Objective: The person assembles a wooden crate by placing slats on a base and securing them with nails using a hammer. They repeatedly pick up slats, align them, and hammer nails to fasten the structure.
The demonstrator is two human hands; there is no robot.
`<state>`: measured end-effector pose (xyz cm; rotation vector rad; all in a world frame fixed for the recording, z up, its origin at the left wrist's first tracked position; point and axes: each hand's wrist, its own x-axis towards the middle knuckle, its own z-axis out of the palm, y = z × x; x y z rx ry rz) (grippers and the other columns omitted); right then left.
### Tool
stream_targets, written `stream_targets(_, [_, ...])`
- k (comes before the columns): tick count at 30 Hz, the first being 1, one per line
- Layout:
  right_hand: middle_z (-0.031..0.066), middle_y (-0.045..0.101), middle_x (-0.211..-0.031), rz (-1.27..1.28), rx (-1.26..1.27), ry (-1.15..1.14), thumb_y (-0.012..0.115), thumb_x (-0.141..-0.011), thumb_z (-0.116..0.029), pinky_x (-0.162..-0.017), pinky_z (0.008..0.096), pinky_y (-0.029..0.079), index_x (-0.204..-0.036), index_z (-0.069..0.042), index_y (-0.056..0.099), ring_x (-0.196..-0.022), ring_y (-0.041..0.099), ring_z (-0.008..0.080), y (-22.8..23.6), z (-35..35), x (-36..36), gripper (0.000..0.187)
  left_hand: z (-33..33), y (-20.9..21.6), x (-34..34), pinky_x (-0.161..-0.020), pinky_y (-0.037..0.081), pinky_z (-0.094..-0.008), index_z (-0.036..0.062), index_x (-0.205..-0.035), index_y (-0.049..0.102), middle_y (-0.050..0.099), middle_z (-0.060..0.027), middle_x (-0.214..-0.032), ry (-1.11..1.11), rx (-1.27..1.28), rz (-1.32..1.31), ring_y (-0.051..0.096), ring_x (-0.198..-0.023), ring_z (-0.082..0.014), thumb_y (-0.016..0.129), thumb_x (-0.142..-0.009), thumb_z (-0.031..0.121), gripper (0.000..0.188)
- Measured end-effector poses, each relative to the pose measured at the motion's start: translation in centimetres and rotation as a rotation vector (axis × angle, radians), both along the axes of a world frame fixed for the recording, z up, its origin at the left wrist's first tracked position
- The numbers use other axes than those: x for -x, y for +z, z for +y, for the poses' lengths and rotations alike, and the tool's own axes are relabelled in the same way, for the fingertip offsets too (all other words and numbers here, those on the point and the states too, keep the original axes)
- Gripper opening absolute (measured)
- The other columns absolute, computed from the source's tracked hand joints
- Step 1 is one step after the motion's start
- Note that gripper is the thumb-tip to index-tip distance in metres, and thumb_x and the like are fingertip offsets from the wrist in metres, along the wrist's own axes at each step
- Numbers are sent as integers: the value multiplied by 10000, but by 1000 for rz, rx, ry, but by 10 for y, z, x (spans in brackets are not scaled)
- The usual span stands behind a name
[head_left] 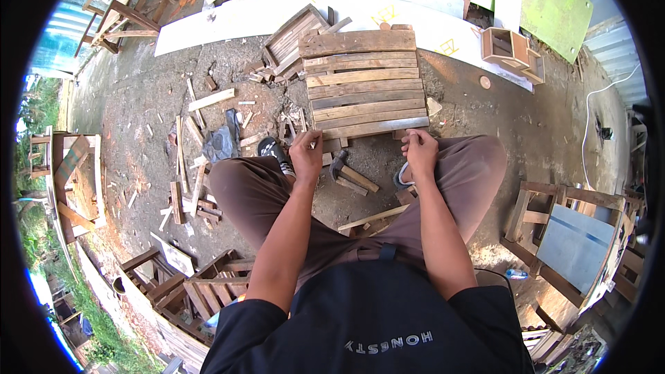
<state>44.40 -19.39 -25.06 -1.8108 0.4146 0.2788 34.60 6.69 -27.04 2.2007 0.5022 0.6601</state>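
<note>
A slatted wooden panel (367, 86) of several rough planks lies in front of me, its near edge between my hands. At its near left corner is my left hand (305, 157), fingers curled closed; what they hold, if anything, is hidden. By the near right corner my right hand (421, 151) is closed too, fingertips pinched together, and nothing in them can be made out. Below the panel's near edge, between my feet, a claw hammer (339, 164) lies on the ground beside short wood pieces (350, 185).
Wood offcuts and a grey plastic bag (220, 144) are scattered to the left. A slatted wooden tray (294, 38) leans behind the panel. Wooden frames (125, 10) stand far left, a small wooden box (506, 48) far right, and a frame with a grey sheet (575, 239) nearer right.
</note>
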Motion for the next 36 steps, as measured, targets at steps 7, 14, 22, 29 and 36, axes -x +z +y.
stream_targets(7, [96,760,-805,-45,87,135,614,-1018,-112,-592,305,557,-1035,15,757,-650,707,144,-8,4,8,192,0,0,2,-776,558,-398,30,-955,770,752,-117,-927,-54,-110,-3,713,-862,-307,788,-825,-26,144])
stream_targets(14, [209,751,-849,-140,350,438,651,-946,-150,-747,454,582,-983,-55,774,-832,749,385,-35,11,34,160,-1,-3,1,-806,556,-421,42,-966,757,745,-97,-957,-102,-152,-44,697,-899,-315,774,-818,-32,167])
stream_targets(22, [226,758,-954,118,562,715,658,-909,-181,-817,497,587,-966,-109,797,-927,735,427,-109,21,75,166,0,-10,2,-782,552,-410,60,-978,756,745,-87,-958,-96,-155,-69,689,-879,-299,791,-794,-43,214])
stream_targets(29, [169,776,-1005,359,521,776,681,-906,-202,-852,455,591,-1008,-129,782,-988,743,367,-198,28,101,161,-2,-11,6,-785,567,-387,69,-1015,788,746,-74,-916,-57,-174,-84,692,-879,-275,799,-765,-75,289])
stream_targets(36, [168,641,-1259,149,683,876,795,-882,-288,-963,502,535,-1177,-121,636,-1199,617,390,-256,42,126,374,-3,-18,7,-786,584,-373,60,-1030,792,750,-74,-925,-50,-154,-133,707,-895,-270,806,-733,-98,337])
